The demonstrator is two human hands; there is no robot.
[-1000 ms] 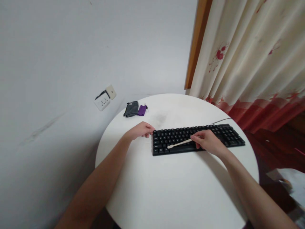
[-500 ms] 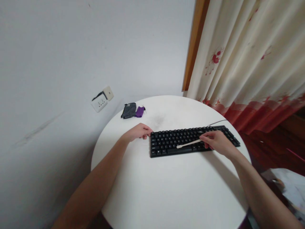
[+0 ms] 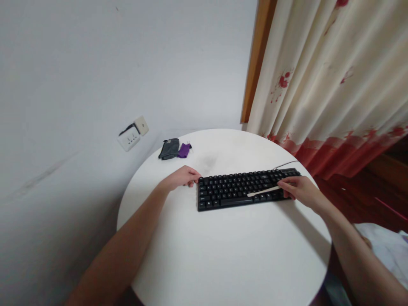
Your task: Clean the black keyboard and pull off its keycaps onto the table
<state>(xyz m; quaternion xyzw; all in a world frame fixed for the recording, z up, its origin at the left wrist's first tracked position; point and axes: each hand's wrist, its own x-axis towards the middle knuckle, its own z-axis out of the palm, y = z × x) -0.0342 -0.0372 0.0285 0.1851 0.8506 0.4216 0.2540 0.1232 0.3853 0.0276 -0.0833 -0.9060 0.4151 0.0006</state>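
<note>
Clock directions are read on the round white table [image 3: 204, 255], twelve o'clock being its far edge. At the left, on the wall [image 3: 79, 85] between nine and ten o'clock, a faint dark streak [image 3: 44, 174] is noted. Towards ten o'clock, a white socket plate [image 3: 129, 139] is fixed to the same wall, with a beige plate [image 3: 141, 126] beside it. At eleven o'clock, near the rim, a dark grey pouch [image 3: 169, 148] is laid flat, with a small purple cloth item [image 3: 183, 150] set against its right side. Between ten and eleven o'clock, nearer the centre, the left hand [image 3: 183, 175] is placed at the far left corner of a black keyboard [image 3: 236, 186]. Its fingers are curled; whether the corner is pinched or merely touched cannot be told. A grey smudge [image 3: 208, 160] is seen on the tabletop between eleven and twelve. The keyboard is laid across the table towards two o'clock, its right end partly covered by the right hand [image 3: 298, 189]. A pale stick [image 3: 264, 191] is grasped there between thumb and fingers and pointed between eight and nine o'clock, its tip over the keys; contact cannot be confirmed. A thin cable [image 3: 287, 163] is run off the far edge of the keyboard. Beyond the rim, towards one and two o'clock, a red-hemmed cream curtain [image 3: 318, 93] is hung.
</note>
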